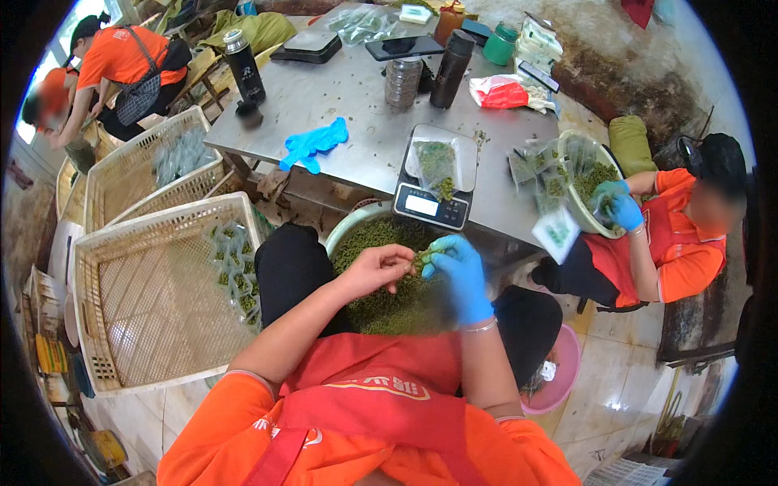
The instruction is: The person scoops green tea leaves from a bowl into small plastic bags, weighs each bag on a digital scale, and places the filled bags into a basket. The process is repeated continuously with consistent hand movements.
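My bare left hand and my blue-gloved right hand meet over a wide tub between my knees. Loose green peppercorns fill the tub. Pinched between the fingertips of both hands is a small green peppercorn sprig. Just beyond, on the table edge, a digital scale carries a clear bag partly filled with the same green peppercorns.
A steel table holds bottles, a phone and a blue glove. At left is a white crate with several filled bags. Co-workers sit at right and far left. A pink basin lies by my right leg.
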{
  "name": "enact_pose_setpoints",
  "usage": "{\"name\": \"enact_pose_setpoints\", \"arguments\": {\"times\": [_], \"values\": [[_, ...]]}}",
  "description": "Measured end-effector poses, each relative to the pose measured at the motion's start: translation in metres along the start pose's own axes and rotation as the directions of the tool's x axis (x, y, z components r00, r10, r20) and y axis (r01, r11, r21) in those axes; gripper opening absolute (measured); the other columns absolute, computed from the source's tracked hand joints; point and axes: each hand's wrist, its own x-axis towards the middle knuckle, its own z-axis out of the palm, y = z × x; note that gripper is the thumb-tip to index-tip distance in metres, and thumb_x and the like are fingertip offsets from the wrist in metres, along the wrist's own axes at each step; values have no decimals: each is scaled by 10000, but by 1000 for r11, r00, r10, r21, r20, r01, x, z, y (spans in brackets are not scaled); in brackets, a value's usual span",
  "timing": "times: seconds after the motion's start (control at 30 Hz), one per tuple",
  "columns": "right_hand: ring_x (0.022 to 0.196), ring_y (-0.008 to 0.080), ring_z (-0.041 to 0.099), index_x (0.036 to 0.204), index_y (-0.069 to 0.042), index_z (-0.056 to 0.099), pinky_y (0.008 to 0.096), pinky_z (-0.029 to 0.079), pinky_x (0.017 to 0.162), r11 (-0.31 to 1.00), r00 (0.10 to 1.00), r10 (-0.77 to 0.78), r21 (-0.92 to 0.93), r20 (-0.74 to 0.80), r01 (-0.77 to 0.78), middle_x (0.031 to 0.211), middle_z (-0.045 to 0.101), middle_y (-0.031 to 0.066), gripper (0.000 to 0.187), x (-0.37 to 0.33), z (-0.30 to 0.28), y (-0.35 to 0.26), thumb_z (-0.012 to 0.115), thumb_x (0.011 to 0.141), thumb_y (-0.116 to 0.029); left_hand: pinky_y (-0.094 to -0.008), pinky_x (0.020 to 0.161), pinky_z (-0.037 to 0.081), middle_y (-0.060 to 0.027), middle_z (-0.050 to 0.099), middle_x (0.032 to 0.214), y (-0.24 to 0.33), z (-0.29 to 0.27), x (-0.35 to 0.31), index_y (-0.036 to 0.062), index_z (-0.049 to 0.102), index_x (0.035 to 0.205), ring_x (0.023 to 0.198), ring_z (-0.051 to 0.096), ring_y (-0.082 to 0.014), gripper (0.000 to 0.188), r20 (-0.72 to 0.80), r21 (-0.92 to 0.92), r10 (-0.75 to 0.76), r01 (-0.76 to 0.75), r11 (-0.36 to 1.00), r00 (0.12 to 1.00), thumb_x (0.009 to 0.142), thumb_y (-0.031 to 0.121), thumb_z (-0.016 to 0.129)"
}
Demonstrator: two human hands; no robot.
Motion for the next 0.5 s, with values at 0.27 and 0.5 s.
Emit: {"name": "enact_pose_setpoints", "arguments": {"times": [0.27, 0.5], "values": [[632, 115, 588, 1068, 3, 557, 233, 488, 577, 976, 993, 107, -183, -54, -115, 820, 597, 47, 267, -5, 5, 18, 601, 807, -31, -224, 586, 495, -43, 626, 833, -17, -6, 2, 6, 583, 961, 654, 577, -80, 156, -149, -33, 8, -13, 999, 989, 852, 116, 594], [608, 110, 586, 974, 21, 600, 238, 474, 535, 884, 991, -16, -464, -131, -47, 892, 611, 67, 194, -1, 7, 38, 616, 800, -64, -203, 544, 435, -2, 599, 666, -18, -6, 0, 17, 631, 872, 596, 552, -47, 139, -225, 247, -12, 69, 967, 974, 807, 137, 608]]}}
